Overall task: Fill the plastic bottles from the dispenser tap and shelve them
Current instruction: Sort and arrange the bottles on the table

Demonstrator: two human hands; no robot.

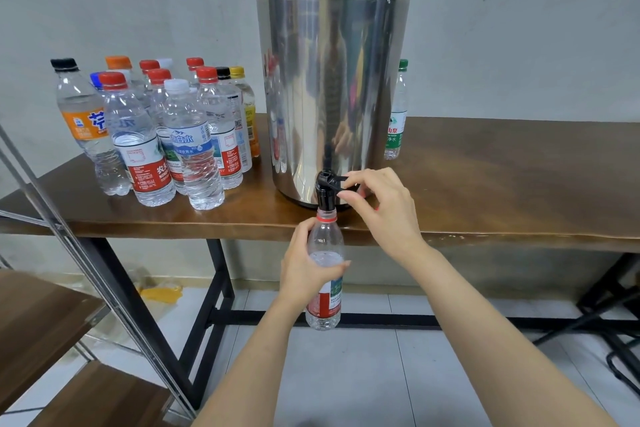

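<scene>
Under the tap I see the bottle upright, neck at the spout, my left hand wrapped around it. My right hand pinches the tap lever on the steel dispenser; capped bottles crowd the table.

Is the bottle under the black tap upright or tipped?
Upright. The left hand grips the clear red-labelled plastic bottle with its neck straight under the black tap.

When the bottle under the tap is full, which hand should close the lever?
Right. The right hand pinches the tap lever on the dispenser, so it can likely close it directly. The left hand grips the bottle under the spout and is needed there.
</scene>
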